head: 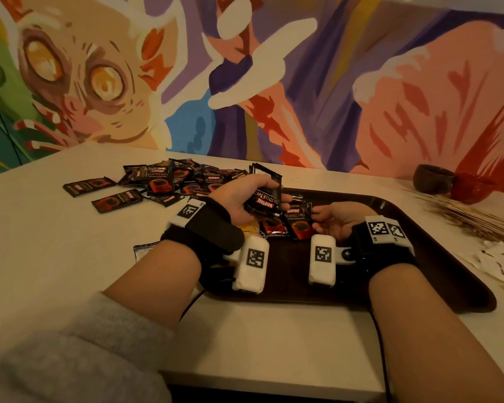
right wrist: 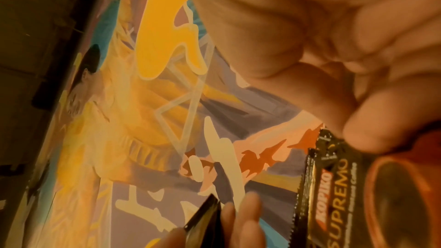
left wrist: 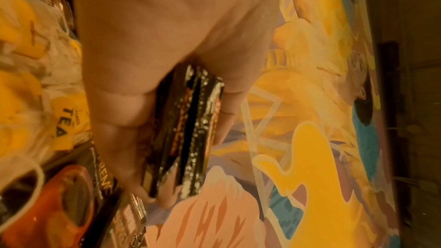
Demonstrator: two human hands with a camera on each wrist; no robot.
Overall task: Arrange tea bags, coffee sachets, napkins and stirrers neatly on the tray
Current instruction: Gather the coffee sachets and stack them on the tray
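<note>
A pale table (head: pixel 70 271) carries a dark brown tray (head: pixel 437 257) with rounded corners, lying at about 3 o'clock from the table's middle. At 11 o'clock from the tray a loose heap of coffee sachets (head: pixel 169 181) is spread on the table: glossy black packets with a red cup picture and "KOPIKO SUPREMO" lettering. More of the same sachets lie flat on the tray (head: pixel 296 225), with a yellow tea bag (head: pixel 249 229) just beside them at 9 o'clock. At 3 o'clock from the tray lies a bundle of thin wooden stirrers (head: pixel 472 216), and white napkins (head: pixel 498 266) lie at its 5 o'clock. The left hand (head: pixel 239 199) grips a small stack of sachets (left wrist: pixel 188 129) edge-on between thumb and fingers, above the tray's far left corner. The right hand (head: pixel 338 222), fingers curled, pinches a tray sachet (right wrist: pixel 339 186) at its top edge.
</note>
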